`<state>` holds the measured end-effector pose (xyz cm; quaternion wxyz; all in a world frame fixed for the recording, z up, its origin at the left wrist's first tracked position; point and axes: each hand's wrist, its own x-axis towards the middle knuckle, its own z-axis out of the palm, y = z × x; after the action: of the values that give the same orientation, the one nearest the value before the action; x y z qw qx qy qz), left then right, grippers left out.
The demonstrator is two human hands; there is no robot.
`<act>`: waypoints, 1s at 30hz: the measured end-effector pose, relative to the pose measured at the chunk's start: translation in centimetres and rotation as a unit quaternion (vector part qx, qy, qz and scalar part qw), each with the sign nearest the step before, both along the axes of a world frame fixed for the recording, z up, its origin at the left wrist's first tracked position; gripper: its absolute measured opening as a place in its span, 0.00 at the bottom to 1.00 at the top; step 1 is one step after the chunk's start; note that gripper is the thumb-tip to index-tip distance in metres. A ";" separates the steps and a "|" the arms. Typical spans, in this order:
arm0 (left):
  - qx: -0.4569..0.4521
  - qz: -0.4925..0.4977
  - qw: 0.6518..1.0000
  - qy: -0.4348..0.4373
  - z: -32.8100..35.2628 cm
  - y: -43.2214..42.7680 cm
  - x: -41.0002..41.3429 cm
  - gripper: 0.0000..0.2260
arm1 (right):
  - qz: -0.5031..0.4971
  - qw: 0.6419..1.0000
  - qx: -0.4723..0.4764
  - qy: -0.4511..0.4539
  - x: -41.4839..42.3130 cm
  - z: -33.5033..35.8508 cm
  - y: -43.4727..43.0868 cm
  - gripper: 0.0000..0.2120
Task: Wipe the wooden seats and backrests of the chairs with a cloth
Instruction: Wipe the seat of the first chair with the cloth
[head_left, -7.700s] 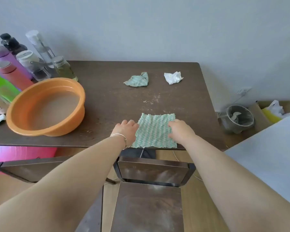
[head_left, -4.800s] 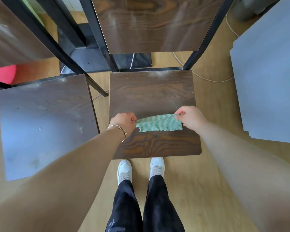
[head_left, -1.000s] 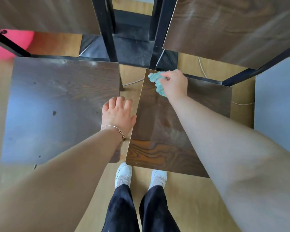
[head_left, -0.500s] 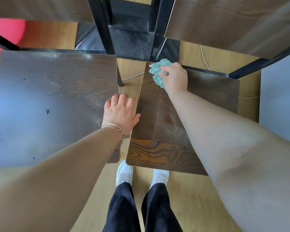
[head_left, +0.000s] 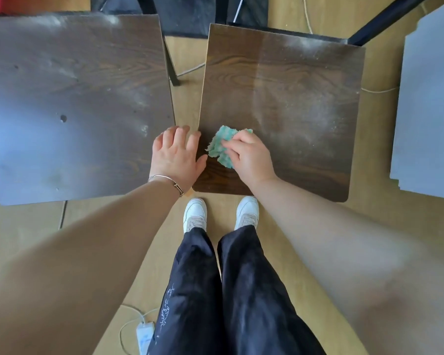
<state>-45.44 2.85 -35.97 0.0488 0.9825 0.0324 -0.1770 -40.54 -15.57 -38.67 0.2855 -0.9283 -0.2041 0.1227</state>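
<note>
Two dark wooden chair seats stand side by side below me. On the right seat (head_left: 292, 93) my right hand (head_left: 249, 156) grips a bunched green cloth (head_left: 219, 144) and presses it against the wood near the seat's front left corner. My left hand (head_left: 176, 156) lies flat with straight fingers across the gap, resting on the front right edge of the left seat (head_left: 69, 98) and the left edge of the right one. Pale dust streaks show on both seats, thickest toward their backs.
Black metal chair legs (head_left: 171, 65) run between and behind the seats. A grey board (head_left: 431, 103) lies on the floor to the right. White cables cross the wooden floor (head_left: 377, 139), and a white adapter (head_left: 144, 335) sits by my left leg. My white shoes (head_left: 195, 213) stand just before the right seat.
My right hand has dragged the cloth from the back left corner of the right seat to its front left part. My left hand has stayed at the seat edges.
</note>
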 end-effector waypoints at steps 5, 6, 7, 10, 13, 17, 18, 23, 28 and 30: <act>0.014 -0.019 0.999 0.031 0.6 -0.2 -1.6 0.24 | 0.031 0.999 0.001 0.012 -4.3 0.2 -1.5 0.08; 0.015 -0.022 0.999 0.033 0.8 -0.2 -1.7 0.24 | 0.035 0.999 0.004 0.017 -5.0 0.2 -1.8 0.08; 0.015 -0.025 0.999 0.036 1.1 -0.3 -1.8 0.24 | 0.039 0.999 0.007 0.023 -5.6 0.3 -1.9 0.08; 0.019 -0.020 0.999 0.039 1.8 -0.3 -1.6 0.24 | 0.050 0.997 0.000 0.061 -5.9 0.6 -2.2 0.08; 0.019 -0.008 0.999 0.032 2.6 -0.1 -0.5 0.23 | 0.070 0.994 -0.010 0.081 -3.5 1.6 -2.3 0.08; 0.023 0.008 1.000 0.008 2.7 -0.1 2.2 0.23 | 0.007 0.999 -0.010 0.046 5.2 3.0 -2.2 0.08; 0.023 0.013 1.000 0.001 2.6 -0.2 3.0 0.23 | -0.012 0.999 -0.011 0.039 8.0 3.3 -2.0 0.09; 0.020 0.029 0.999 -0.027 2.1 -0.5 6.9 0.22 | -0.123 0.991 -0.054 0.026 20.4 3.9 0.0 0.10; 0.026 0.016 0.999 -0.041 1.5 -0.6 9.4 0.23 | -0.126 0.983 -0.106 0.081 25.5 2.4 1.2 0.06; 0.029 0.008 0.999 -0.043 1.3 -0.7 9.7 0.23 | -0.111 0.981 -0.139 0.076 25.3 1.9 1.3 0.07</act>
<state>-35.71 2.15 -34.68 0.0230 0.9898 0.0433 -0.1337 -15.20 -14.31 -36.76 0.1799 -0.9639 -0.0579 0.1877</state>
